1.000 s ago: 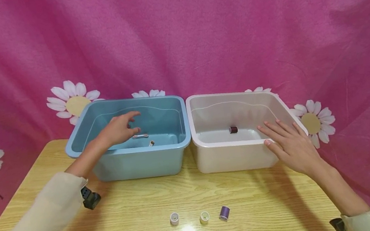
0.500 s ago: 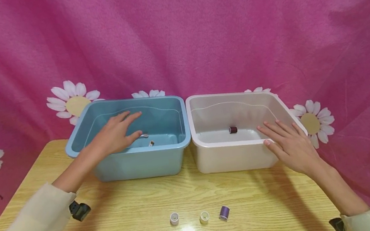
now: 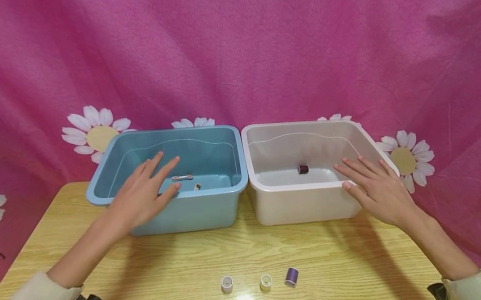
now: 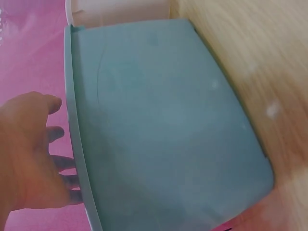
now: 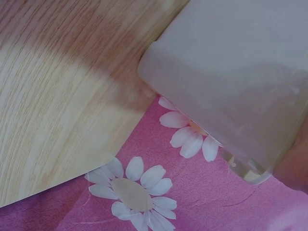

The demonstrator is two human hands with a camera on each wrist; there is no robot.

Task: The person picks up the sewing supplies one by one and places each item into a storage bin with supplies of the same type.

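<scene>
My left hand (image 3: 139, 194) hovers over the near left rim of the blue tub (image 3: 185, 213), fingers spread and holding nothing. In the left wrist view the same hand (image 4: 31, 151) is beside the tub's rim. A small pale bundle (image 3: 182, 178) and a little brown-and-white item (image 3: 197, 186) lie on the tub's floor. My right hand (image 3: 380, 192) lies over the near right corner of the off-white tub (image 3: 306, 202), fingers extended; whether it touches the rim I cannot tell. Inside that tub lies a dark brown thread spool (image 3: 303, 169).
On the wooden table (image 3: 182, 264), in front of the tubs, are a white spool (image 3: 227, 284), a pale yellowish spool (image 3: 265, 282) and a purple thread spool (image 3: 291, 277). Behind the tubs hangs a pink flowered cloth (image 3: 253, 42).
My left hand has drawn back from above the blue tub's inside toward its near left rim, uncovering the pale bundle again. The right hand has stayed in place.
</scene>
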